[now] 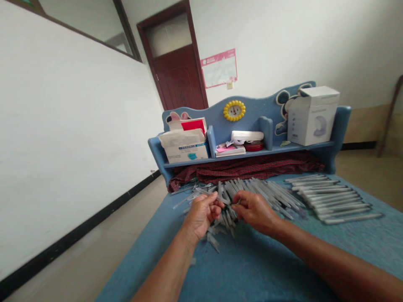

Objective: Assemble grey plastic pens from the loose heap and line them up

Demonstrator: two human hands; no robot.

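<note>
step in hand: judged to be two-handed handling of small pen parts, with the fingertips facing each other above the counter [239,272]. the left hand [201,214] pinches a translucent piece [222,197] between thumb and forefinger. the right hand [257,213] is curled, fingertips close beside that piece; whether it grips anything cannot be told.

next move: appears to call for a steady left pinch and fine alignment of the right fingertips, without disturbing the loose parts below.

position: the translucent piece lies between the hands, nearer the left. small clear parts [227,219] lie heaped beneath and between them. grey tubes [277,195] fan out beyond the right hand. a row of dark-tipped pens [338,200] lies farther right, well apart from both hands.
</note>
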